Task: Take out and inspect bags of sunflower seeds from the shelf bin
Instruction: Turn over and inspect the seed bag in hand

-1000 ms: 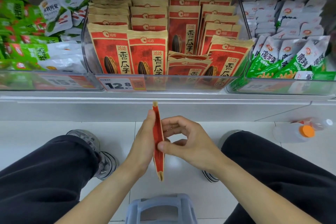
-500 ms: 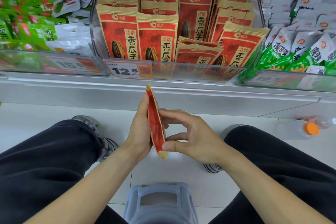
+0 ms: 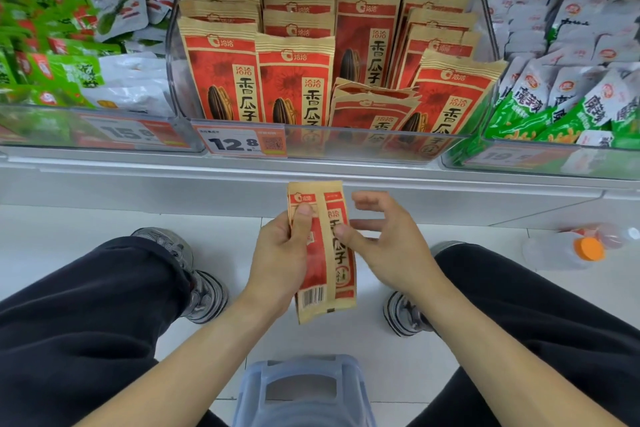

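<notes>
A bag of sunflower seeds (image 3: 323, 253), seen edge-on a second earlier, has been turned so its printed face and barcode are shown, which suggests inspection is under way below the clear shelf bin (image 3: 346, 144). Its long axis is held near upright, logo end toward the shelf, barcode end toward the floor. It is pinched in the left hand (image 3: 280, 253), thumb on its face; the right hand (image 3: 384, 239) is spread loosely, thumb at the bag's edge.

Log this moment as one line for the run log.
left hand: grips seed bag | right hand: thumb touching bag | shelf bin: stocked
</notes>
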`<state>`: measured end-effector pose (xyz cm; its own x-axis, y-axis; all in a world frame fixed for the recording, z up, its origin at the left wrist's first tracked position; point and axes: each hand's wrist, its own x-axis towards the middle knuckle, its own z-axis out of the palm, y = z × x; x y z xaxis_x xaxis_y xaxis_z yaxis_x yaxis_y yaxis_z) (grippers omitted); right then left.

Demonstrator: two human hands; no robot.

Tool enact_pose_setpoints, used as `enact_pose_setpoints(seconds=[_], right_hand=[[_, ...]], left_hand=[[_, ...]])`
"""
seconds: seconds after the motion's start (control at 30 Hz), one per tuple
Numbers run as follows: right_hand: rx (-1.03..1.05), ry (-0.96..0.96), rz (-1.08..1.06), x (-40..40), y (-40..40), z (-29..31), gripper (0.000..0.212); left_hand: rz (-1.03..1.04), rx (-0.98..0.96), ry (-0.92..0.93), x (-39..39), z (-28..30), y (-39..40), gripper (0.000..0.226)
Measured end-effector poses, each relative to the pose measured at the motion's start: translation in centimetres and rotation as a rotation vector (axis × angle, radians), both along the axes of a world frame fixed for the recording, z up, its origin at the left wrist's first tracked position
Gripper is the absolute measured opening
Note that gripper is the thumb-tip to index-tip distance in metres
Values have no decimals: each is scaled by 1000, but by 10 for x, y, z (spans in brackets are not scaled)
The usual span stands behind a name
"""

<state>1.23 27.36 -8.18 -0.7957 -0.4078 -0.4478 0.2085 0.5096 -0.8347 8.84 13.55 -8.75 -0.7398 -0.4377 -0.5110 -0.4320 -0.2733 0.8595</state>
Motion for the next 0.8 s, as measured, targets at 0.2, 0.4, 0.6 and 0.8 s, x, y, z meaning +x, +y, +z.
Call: enact_pose_setpoints(seconds=[0.2, 0.4, 0.6, 0.8], right_hand=[[-127, -88, -26, 1, -3, 7, 16], [-146, -68, -22, 5, -5, 13, 9], [-124, 16, -19, 6, -1, 11, 8], [-126, 56, -73, 5, -1, 10, 11]], left_hand=[[-113, -217, -18, 0, 2, -3, 62], [-108, -548, -6, -3, -13, -15, 14], [-301, -470, -57, -6, -14, -13, 27], [-417, -555, -86, -5, -9, -8, 64]])
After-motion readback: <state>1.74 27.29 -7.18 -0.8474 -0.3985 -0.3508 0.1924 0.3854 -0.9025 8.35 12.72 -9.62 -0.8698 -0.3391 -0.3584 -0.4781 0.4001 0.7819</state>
